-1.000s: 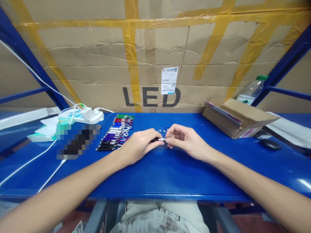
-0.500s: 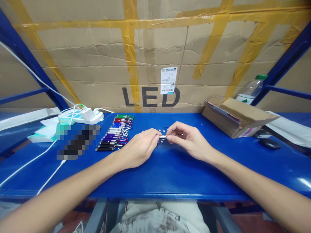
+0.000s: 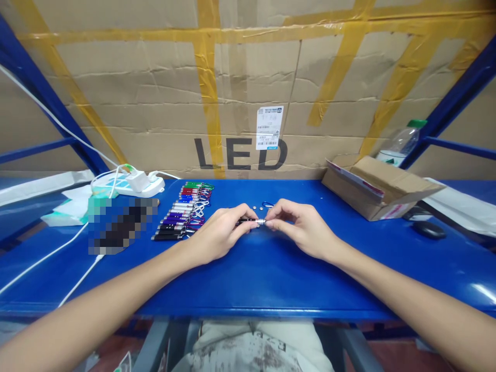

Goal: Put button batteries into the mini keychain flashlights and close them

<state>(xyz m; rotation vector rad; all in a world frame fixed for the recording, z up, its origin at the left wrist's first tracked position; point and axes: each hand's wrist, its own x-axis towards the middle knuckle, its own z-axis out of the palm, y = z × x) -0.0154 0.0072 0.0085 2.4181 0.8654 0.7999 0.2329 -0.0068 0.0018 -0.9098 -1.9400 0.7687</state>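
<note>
A small black keychain flashlight point(image 3: 251, 221) with a silver end lies level between my two hands, just above the blue table point(image 3: 248, 279). My left hand point(image 3: 220, 232) is closed around its black body. My right hand point(image 3: 300, 227) pinches its silver end with thumb and fingers. A few small round button cells point(image 3: 254, 207) and a blue clip point(image 3: 267, 204) lie on the table just behind my hands. To the left, a row of several finished flashlights point(image 3: 182, 217) in black, purple, blue, red and green lies side by side.
A white power strip point(image 3: 129, 184) with cables sits at the back left, next to tissue packs point(image 3: 73, 209) and a blurred patch. An open cardboard box point(image 3: 377, 188), a water bottle point(image 3: 403, 142) and a black mouse point(image 3: 429, 229) are on the right. A taped cardboard wall stands behind.
My hands stayed together on the flashlight. The black body shows again between my fingers, after being mostly covered half a second ago. My right fingers shifted slightly on the silver end.
</note>
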